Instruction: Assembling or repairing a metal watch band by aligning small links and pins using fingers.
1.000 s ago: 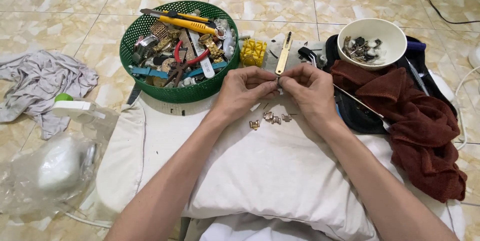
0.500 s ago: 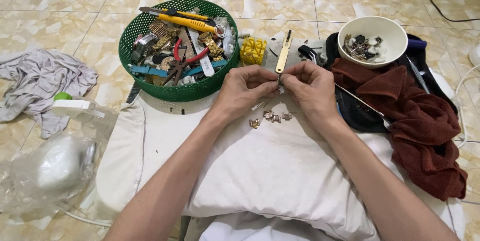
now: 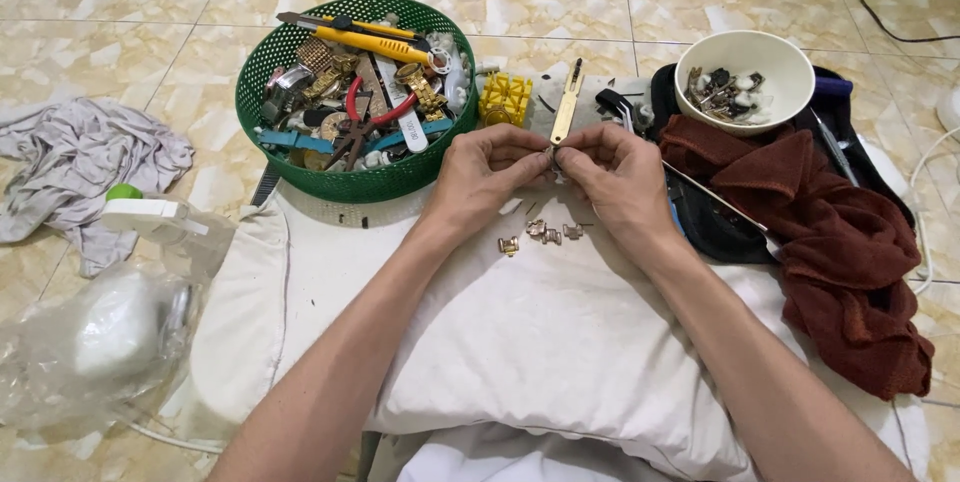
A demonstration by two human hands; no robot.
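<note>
Presently, hands: left hand [image 3: 487,168] and right hand [image 3: 612,170] pinch one small metal piece [image 3: 553,154] together.
Loose: four metal links [image 3: 541,234] on white pillow [image 3: 560,342], unjoined.
Far: green basket [image 3: 300,167], white bowl [image 3: 790,97].

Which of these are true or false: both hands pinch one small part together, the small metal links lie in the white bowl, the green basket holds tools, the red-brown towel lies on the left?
1. Left hand and right hand meet on one tiny part: true.
2. Small gold-coloured metal links lie in the white round bowl: false, they lie on the white pillow.
3. Green round plastic basket holds tools: true.
4. Red-brown towel lies left: false, right.
</note>
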